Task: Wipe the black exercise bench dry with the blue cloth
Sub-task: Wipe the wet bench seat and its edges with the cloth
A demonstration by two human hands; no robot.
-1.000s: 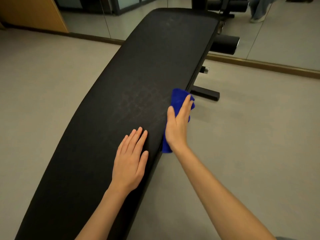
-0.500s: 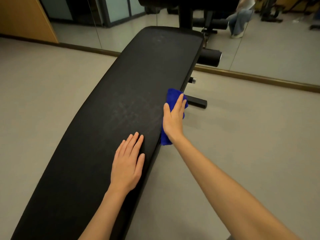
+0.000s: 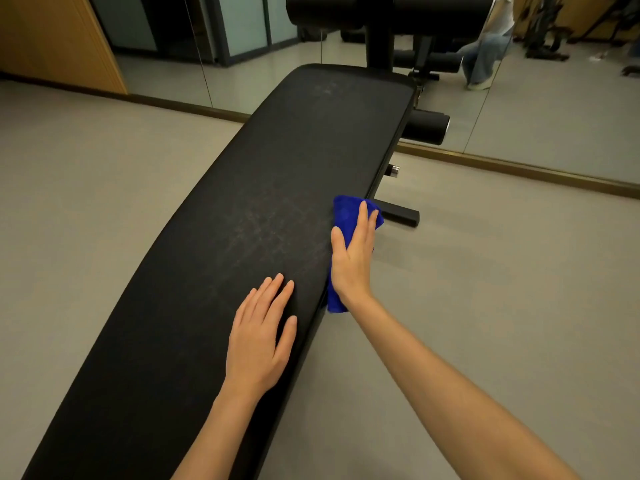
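Observation:
The long black exercise bench (image 3: 242,188) runs from the lower left up to the middle top, with faint pale streaks on its pad. My right hand (image 3: 351,252) presses the folded blue cloth (image 3: 343,211) against the bench's right edge; cloth shows above my fingers and below my wrist. My left hand (image 3: 261,336) lies flat on the pad, fingers spread, a little nearer to me than the right hand.
Black foam rollers (image 3: 427,128) and an upright post (image 3: 379,32) stand at the bench's far end. A black floor bar (image 3: 398,213) sticks out to the right under the bench. A wall mirror (image 3: 554,109) with a brown skirting runs behind, reflecting a person's legs. Grey floor on both sides.
The view has tilted up, showing more of the far end. My right hand with the cloth stays at the bench's right edge, shifted slightly. My left hand rests in the same spot.

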